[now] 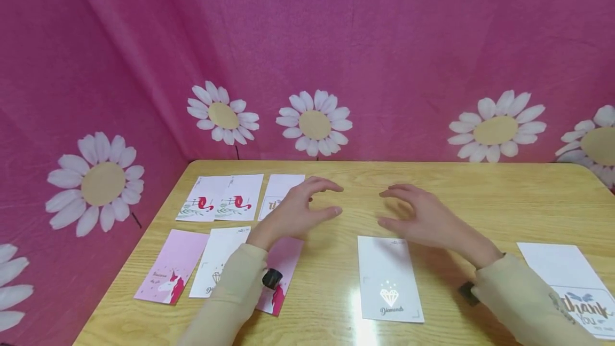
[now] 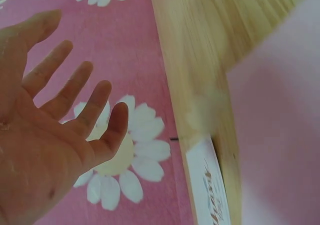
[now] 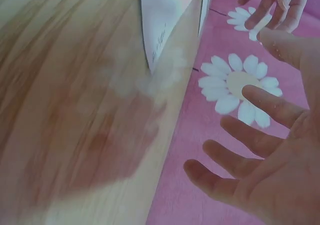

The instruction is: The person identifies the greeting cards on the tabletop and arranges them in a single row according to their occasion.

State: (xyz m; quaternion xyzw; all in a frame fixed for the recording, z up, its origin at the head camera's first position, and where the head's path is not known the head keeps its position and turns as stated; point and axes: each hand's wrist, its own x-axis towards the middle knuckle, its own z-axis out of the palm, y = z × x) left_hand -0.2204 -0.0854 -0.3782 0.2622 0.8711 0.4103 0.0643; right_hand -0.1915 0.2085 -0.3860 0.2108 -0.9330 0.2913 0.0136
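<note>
Both hands hover above the table with nothing in them, palms turned toward each other. The left hand (image 1: 307,204) is over the inner edge of the card group on the left; in the left wrist view its fingers are spread and loosely bent. Facing it across a gap, the right hand (image 1: 423,215) is just above the top edge of a white diamond card (image 1: 384,266). The right wrist view shows that hand's fingers apart and relaxed. Beneath the left forearm lie another white diamond card (image 1: 226,250) and a pink unicorn card (image 1: 285,260), both partly covered.
Two overlapping flamingo cards (image 1: 242,188) and a white card with gold lettering (image 1: 283,183) lie at the back left. A pink unicorn card (image 1: 178,260) is nearer the front. At the right lies a "thank you" card (image 1: 557,266). A pink daisy-print cloth (image 1: 384,57) hangs behind the wooden table (image 1: 480,186).
</note>
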